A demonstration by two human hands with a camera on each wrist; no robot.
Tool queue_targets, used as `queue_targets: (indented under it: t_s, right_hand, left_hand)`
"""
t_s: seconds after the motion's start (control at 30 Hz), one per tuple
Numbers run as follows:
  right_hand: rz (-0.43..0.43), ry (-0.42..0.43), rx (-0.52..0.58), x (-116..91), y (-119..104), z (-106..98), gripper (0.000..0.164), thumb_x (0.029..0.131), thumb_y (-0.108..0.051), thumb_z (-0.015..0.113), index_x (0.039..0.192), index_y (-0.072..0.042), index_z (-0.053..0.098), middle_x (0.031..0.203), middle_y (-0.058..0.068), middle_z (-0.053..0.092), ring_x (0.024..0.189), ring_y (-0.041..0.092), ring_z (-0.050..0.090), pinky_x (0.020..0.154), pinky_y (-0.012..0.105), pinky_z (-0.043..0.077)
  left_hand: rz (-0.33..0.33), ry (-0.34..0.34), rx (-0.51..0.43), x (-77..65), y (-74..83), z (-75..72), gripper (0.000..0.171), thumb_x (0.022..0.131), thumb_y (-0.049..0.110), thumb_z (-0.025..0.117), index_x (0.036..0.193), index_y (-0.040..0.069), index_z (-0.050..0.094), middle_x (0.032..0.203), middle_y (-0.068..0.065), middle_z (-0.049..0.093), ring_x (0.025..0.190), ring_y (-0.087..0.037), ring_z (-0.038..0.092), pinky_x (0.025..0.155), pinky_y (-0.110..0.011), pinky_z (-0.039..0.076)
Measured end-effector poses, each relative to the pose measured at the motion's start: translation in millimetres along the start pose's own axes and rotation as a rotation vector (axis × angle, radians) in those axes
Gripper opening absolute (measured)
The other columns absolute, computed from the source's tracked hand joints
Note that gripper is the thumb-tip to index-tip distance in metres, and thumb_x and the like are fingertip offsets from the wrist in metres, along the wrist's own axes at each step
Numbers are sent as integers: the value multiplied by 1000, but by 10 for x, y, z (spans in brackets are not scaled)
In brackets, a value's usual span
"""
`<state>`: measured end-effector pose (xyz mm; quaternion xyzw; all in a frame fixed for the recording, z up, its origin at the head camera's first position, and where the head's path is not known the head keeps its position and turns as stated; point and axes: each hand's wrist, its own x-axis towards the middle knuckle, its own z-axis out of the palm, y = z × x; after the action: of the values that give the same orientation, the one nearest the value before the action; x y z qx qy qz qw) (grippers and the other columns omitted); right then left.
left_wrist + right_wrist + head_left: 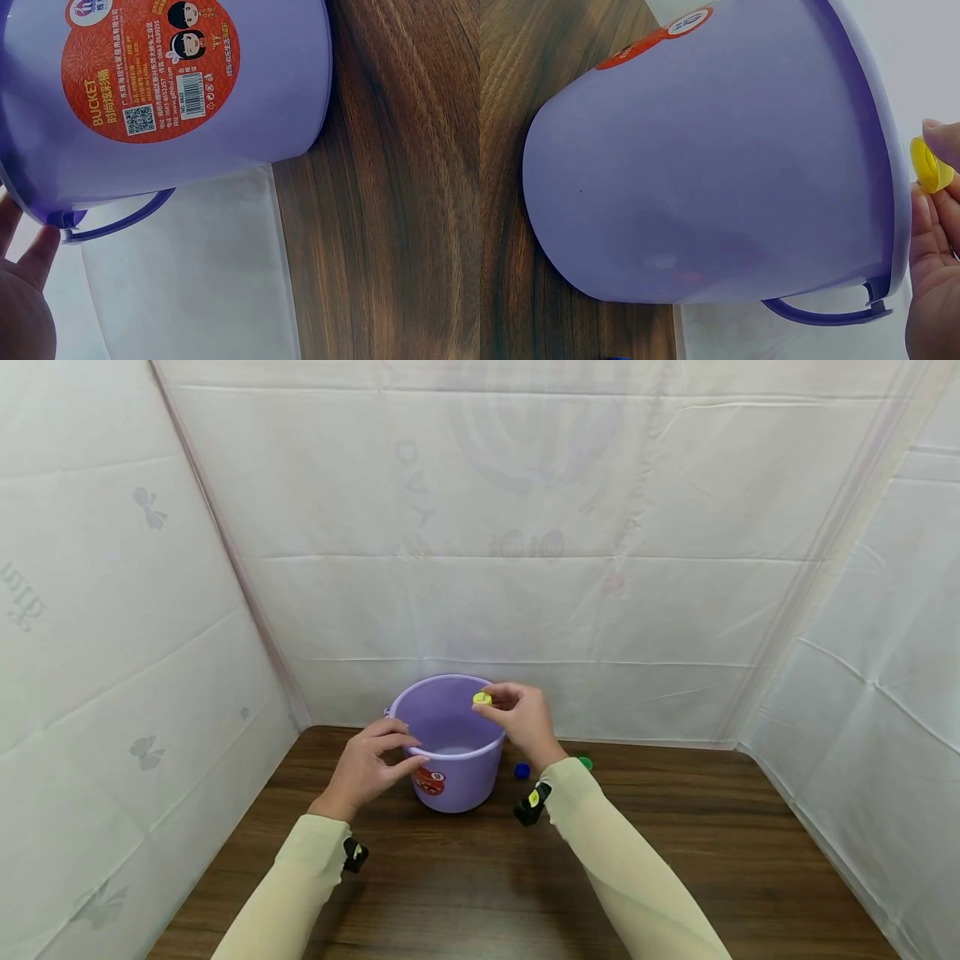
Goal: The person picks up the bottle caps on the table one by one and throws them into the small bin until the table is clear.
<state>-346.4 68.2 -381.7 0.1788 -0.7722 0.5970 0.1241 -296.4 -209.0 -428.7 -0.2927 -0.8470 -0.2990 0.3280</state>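
A purple bucket (457, 781) with a red round label (150, 71) stands upright on the wooden table. My left hand (369, 760) holds its rim on the near left side, fingers over the edge and thumb on the outside. Between thumb and fingers, my right hand (525, 718) pinches a yellow bottle cap (482, 699) above the right part of the bucket's opening. In the right wrist view the yellow cap (930, 165) shows its hollow side, just beyond the rim. A blue cap (522, 771) lies on the table to the right of the bucket.
A green cap (585, 763) lies behind the right sleeve, partly hidden. The bucket's handle (127, 225) hangs down at its side. White sheeting (465, 527) with faint prints walls the wooden table (465, 893) at the back and both sides.
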Motion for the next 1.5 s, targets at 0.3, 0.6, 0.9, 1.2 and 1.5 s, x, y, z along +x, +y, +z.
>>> queue_targets:
  t_s: [0.3, 0.6, 0.9, 1.2, 1.5]
  right_hand:
    - [0, -4, 1, -2, -1, -4, 29, 83, -27, 88, 108, -14, 80, 104, 7, 78, 92, 21, 73, 79, 29, 62]
    - [-11, -21, -15, -10, 32, -9, 37, 81, -31, 89, 113, -16, 79, 116, 6, 77, 103, 20, 72, 91, 36, 61]
    - [-7, -27, -6, -21, 40, -31, 41, 80, -31, 90, 117, -16, 78, 120, 2, 76, 111, 21, 70, 96, 38, 59]
    - [-1, -20, 42, -34, 74, -75, 38, 81, -27, 89, 115, -15, 78, 119, 3, 76, 114, 30, 70, 93, 35, 60]
    - [-7, 28, 72, -37, 148, -175, 42, 81, -25, 89, 116, -5, 76, 122, 19, 73, 116, 39, 67, 95, 30, 59]
  left_hand:
    - [7, 7, 13, 0, 1, -4, 25, 73, 26, 94, 92, 18, 80, 103, 3, 70, 101, -15, 65, 100, -18, 50]
    - [8, 2, 3, -3, 6, -7, 24, 74, 26, 94, 92, 16, 81, 103, 3, 70, 101, -15, 64, 100, -17, 49]
    - [36, 30, -3, -8, 3, 13, 25, 72, 23, 94, 90, 11, 81, 102, 1, 71, 100, -18, 66, 98, -30, 53]
    - [12, 14, -10, -17, 6, 9, 25, 74, 25, 94, 91, 13, 82, 103, 2, 70, 102, -17, 65, 102, -18, 48]
    - [15, 21, 2, -22, 17, -3, 25, 73, 24, 94, 91, 13, 81, 103, 2, 71, 102, -17, 66, 99, -26, 52]
